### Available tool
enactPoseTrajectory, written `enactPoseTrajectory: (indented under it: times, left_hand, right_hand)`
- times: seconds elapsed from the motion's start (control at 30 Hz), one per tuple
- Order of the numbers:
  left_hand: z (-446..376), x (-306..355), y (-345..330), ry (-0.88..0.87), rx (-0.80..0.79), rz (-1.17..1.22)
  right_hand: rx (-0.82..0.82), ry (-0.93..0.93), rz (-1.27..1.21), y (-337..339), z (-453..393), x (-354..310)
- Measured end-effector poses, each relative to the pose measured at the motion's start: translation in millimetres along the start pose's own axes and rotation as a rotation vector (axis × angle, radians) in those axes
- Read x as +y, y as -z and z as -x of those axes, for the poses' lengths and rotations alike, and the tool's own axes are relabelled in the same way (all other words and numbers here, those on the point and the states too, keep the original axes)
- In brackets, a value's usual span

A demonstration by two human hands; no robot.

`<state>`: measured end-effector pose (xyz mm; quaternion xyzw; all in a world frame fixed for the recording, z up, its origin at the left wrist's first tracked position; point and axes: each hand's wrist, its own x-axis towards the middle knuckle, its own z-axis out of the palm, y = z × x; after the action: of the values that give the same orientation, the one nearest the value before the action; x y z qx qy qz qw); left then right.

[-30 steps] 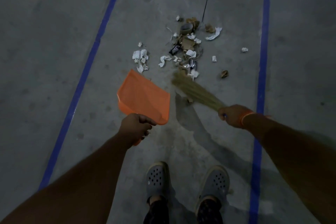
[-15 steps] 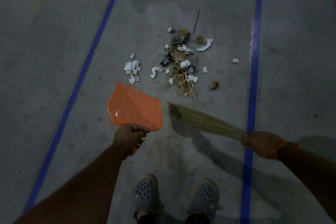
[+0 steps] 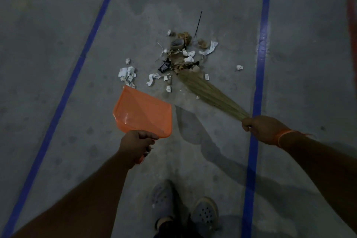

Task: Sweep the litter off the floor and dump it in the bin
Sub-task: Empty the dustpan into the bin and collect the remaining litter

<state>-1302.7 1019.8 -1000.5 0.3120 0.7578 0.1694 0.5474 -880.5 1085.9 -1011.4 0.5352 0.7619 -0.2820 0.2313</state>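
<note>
Compared with half a second earlier, the broom (image 3: 210, 95) has swung forward: its straw tips, then lying short of the litter (image 3: 182, 54) on bare floor (image 3: 58, 44), now reach the near edge of the main pile. The right hand (image 3: 260, 128), fingers curled round the bound end of the broom, has moved up and inward and sits just left of the right blue line (image 3: 259, 75). The left hand (image 3: 136, 144) grips the handle of the orange dustpan (image 3: 144, 113) as before; the pan is tilted, and whether it touches the floor cannot be told.

The litter lies between the two blue lines, nearer the right one. Its core is a heap of brown scraps, white paper and a dark wrapper (image 3: 164, 66). A cluster of white paper (image 3: 127, 74) lies just beyond the dustpan's far corner, apart from the heap. One crumpled piece (image 3: 239, 67) sits alone near the right line, and a thin black stick (image 3: 198, 24) points away from the far side of the pile.

Bare concrete extends from the left blue line (image 3: 77, 67) to the heap, and beyond both lines. The person's grey clogs (image 3: 204, 213) stand behind the pan and broom, well apart from the litter.
</note>
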Motion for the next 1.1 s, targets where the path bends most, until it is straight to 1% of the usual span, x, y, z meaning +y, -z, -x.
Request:
enactPoseTrajectory:
  times: [0.17, 0.27, 0.33, 0.53, 0.63, 0.73, 0.87, 0.97, 1.1]
  left_hand:
    - [-29, -8, -4, 0.025, -0.049, 0.03]
    - [-57, -14, -9, 0.046, -0.048, 0.054]
    - [-79, -13, -12, 0.056, -0.077, 0.097]
    - [-147, -15, -18, 0.075, -0.098, 0.149]
    - [-180, -18, -24, 0.08, -0.098, 0.167]
    - [-212, -23, -40, 0.075, -0.099, 0.215]
    - [-246, -43, -56, 0.031, -0.107, 0.302]
    - [-260, -66, -55, -0.009, -0.141, 0.336]
    - [-269, -95, -39, -0.016, -0.162, 0.314]
  right_hand:
    - [0.045, -0.051, -0.079, 5, -19, 31]
    - [0.091, -0.062, -0.104, 21, -49, 51]
    - [0.14, -0.068, -0.12, 36, -77, 64]
    - [0.188, -0.073, -0.036, 87, -180, 96]
    - [0.204, -0.027, 0.04, 104, -229, 105]
    - [0.228, 0.011, 0.101, 102, -272, 117]
    - [0.264, 0.061, 0.114, 94, -319, 135]
    - [0.317, 0.075, 0.147, 96, -347, 152]
    - [0.357, 0.043, 0.192, 105, -375, 168]
